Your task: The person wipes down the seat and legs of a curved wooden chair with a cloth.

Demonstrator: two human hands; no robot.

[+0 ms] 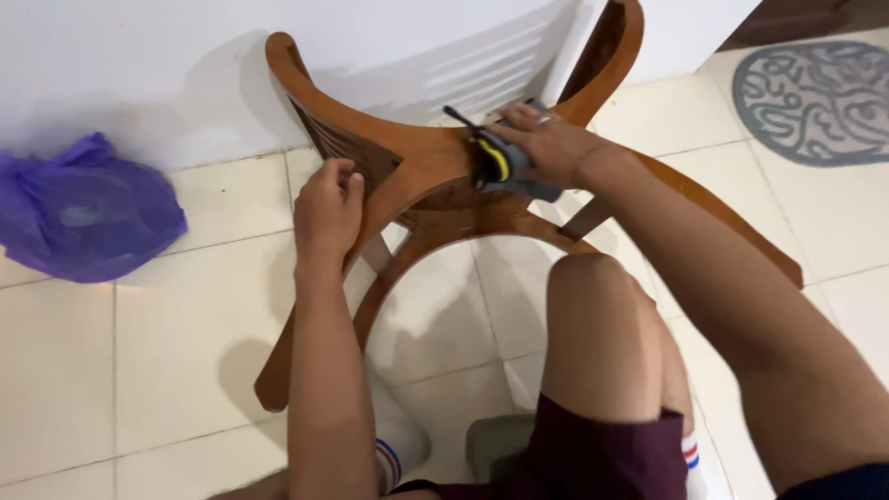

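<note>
A brown wooden chair frame [426,176] with curved legs lies overturned on the tiled floor, its legs spreading toward the wall and toward me. My left hand [327,211] is closed around one curved leg near the frame's centre. My right hand [546,146] grips a grey, black and yellow power tool [500,162], whose thin dark bit [460,118] touches the wood at the frame's central joint. My bare knee [597,315] is raised just below the frame.
A crumpled purple plastic bag [83,213] lies on the floor at the left by the white wall [185,65]. A round grey patterned mat [815,97] sits at the top right. Cream floor tiles [120,370] surround the chair.
</note>
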